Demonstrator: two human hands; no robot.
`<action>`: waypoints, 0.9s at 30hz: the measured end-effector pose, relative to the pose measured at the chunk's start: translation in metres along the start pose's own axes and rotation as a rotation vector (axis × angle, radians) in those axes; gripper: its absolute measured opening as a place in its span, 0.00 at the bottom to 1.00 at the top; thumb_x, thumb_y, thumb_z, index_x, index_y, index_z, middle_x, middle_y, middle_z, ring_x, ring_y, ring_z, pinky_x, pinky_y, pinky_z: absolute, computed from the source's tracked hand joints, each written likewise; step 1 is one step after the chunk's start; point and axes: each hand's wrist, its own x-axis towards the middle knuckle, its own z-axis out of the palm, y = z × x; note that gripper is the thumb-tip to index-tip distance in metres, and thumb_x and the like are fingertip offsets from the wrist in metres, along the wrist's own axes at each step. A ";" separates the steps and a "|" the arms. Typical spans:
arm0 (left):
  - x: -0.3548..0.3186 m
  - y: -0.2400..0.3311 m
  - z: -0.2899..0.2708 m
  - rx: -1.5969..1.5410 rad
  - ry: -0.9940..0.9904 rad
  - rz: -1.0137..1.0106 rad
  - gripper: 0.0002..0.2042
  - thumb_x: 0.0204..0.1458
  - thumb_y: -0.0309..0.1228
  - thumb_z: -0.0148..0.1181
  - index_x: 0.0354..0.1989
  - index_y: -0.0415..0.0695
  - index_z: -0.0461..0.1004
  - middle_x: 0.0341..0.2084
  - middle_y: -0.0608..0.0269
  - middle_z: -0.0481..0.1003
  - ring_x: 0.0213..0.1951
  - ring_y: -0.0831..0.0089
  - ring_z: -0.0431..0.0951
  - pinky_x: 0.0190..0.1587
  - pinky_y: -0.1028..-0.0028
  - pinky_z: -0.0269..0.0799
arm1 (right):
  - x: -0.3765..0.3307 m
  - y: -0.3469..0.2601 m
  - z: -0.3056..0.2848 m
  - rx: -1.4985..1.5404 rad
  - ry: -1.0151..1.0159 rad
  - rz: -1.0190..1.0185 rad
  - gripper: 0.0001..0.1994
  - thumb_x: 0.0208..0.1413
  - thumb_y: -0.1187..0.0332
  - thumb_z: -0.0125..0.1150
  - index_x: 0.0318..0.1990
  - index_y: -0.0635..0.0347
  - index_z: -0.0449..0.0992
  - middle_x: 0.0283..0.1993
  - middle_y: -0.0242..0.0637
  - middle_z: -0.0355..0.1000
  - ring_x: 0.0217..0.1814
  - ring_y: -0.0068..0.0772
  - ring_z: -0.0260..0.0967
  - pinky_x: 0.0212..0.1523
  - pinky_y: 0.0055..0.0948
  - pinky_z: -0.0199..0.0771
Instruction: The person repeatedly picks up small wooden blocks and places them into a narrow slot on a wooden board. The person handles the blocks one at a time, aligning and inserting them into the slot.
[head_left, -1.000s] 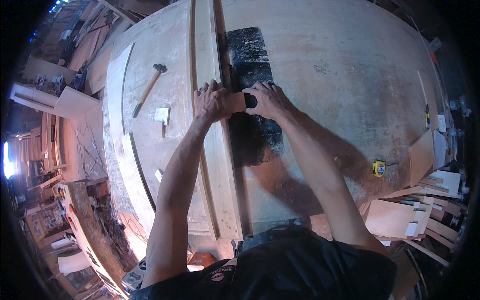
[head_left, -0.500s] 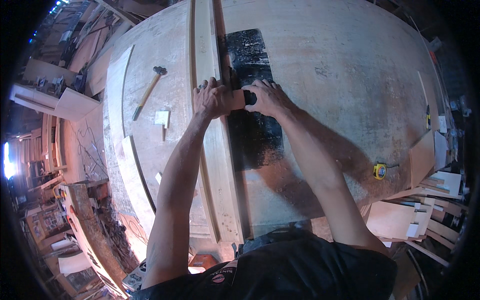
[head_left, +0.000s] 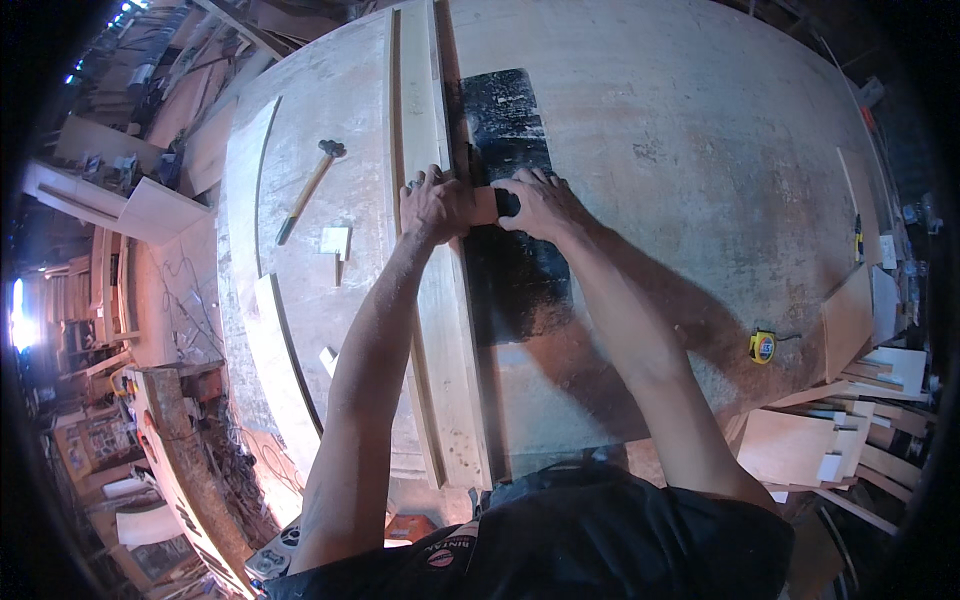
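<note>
Two hands at one small block (head_left: pixel 484 206); left hand (head_left: pixel 432 208) closed over its left end, right hand (head_left: pixel 545 205) curved like a C at its right end, cannot tell how firmly; block lies between them, by the right edge of the long pale board (head_left: pixel 455 340), above the black patch (head_left: pixel 515 285). Block pinkish-tan, flat-faced; left end hidden under the left hand; dark bit inside right hand's curve unclear, block or patch.
</note>
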 end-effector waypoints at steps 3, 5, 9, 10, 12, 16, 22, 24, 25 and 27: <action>-0.024 0.005 0.005 -0.023 0.028 0.034 0.39 0.33 0.43 0.90 0.62 0.60 0.85 0.65 0.59 0.72 0.71 0.52 0.71 0.69 0.50 0.71 | -0.019 0.002 0.016 0.031 0.046 -0.034 0.39 0.53 0.49 0.84 0.74 0.37 0.80 0.71 0.39 0.74 0.78 0.50 0.69 0.79 0.58 0.65; -0.052 0.009 0.008 -0.033 0.079 0.113 0.37 0.33 0.42 0.88 0.59 0.56 0.86 0.62 0.58 0.72 0.68 0.52 0.72 0.67 0.51 0.72 | -0.045 -0.001 0.028 -0.002 0.070 -0.035 0.40 0.51 0.51 0.86 0.74 0.37 0.80 0.70 0.40 0.74 0.76 0.50 0.69 0.79 0.58 0.65; -0.128 0.014 0.009 -0.151 0.071 0.225 0.36 0.32 0.43 0.84 0.57 0.50 0.86 0.58 0.56 0.72 0.62 0.51 0.73 0.63 0.50 0.72 | -0.116 -0.012 0.037 0.236 0.022 -0.103 0.46 0.49 0.54 0.88 0.79 0.43 0.76 0.69 0.40 0.75 0.71 0.47 0.74 0.75 0.50 0.72; -0.149 0.015 0.007 -0.213 0.073 0.238 0.36 0.32 0.43 0.83 0.57 0.50 0.86 0.58 0.56 0.72 0.62 0.50 0.73 0.63 0.50 0.72 | -0.136 -0.016 0.036 0.409 0.071 -0.125 0.49 0.48 0.55 0.89 0.81 0.43 0.73 0.72 0.41 0.75 0.71 0.47 0.76 0.75 0.50 0.74; -0.181 0.018 0.005 -0.541 -0.015 0.172 0.32 0.35 0.45 0.82 0.54 0.49 0.88 0.55 0.56 0.72 0.59 0.51 0.75 0.63 0.56 0.71 | -0.172 -0.023 0.029 0.702 0.056 -0.078 0.56 0.47 0.58 0.92 0.86 0.42 0.66 0.78 0.43 0.74 0.71 0.47 0.79 0.76 0.50 0.77; -0.229 0.031 0.011 -1.529 -0.268 0.059 0.29 0.46 0.48 0.79 0.55 0.44 0.89 0.47 0.62 0.75 0.57 0.66 0.76 0.64 0.65 0.69 | -0.205 -0.056 0.025 0.881 0.084 -0.113 0.55 0.50 0.67 0.91 0.86 0.44 0.65 0.71 0.42 0.79 0.61 0.33 0.81 0.63 0.38 0.87; -0.265 0.045 0.041 -2.269 -0.508 -0.049 0.37 0.56 0.53 0.78 0.68 0.41 0.78 0.57 0.60 0.80 0.56 0.67 0.78 0.60 0.63 0.73 | -0.207 -0.078 0.014 0.786 0.117 -0.180 0.47 0.50 0.70 0.90 0.80 0.48 0.74 0.68 0.36 0.82 0.52 0.27 0.82 0.54 0.32 0.88; -0.270 0.054 0.046 -2.353 -0.475 -0.088 0.34 0.56 0.55 0.77 0.66 0.46 0.81 0.52 0.65 0.82 0.53 0.73 0.78 0.60 0.66 0.71 | -0.206 -0.075 0.013 0.778 0.096 -0.193 0.45 0.50 0.69 0.90 0.78 0.50 0.75 0.68 0.37 0.82 0.52 0.28 0.83 0.54 0.33 0.87; -0.270 0.055 0.045 -2.366 -0.488 -0.134 0.34 0.56 0.55 0.78 0.65 0.46 0.81 0.52 0.64 0.82 0.53 0.72 0.79 0.59 0.66 0.72 | -0.204 -0.071 0.013 0.795 0.090 -0.204 0.44 0.49 0.68 0.90 0.77 0.52 0.76 0.68 0.38 0.83 0.52 0.29 0.84 0.55 0.34 0.86; -0.267 0.057 0.042 -2.374 -0.518 -0.208 0.34 0.56 0.55 0.79 0.65 0.46 0.81 0.52 0.63 0.82 0.53 0.71 0.79 0.57 0.66 0.74 | -0.196 -0.061 0.016 0.737 0.103 -0.186 0.42 0.49 0.67 0.90 0.74 0.54 0.78 0.67 0.40 0.83 0.55 0.35 0.85 0.56 0.38 0.86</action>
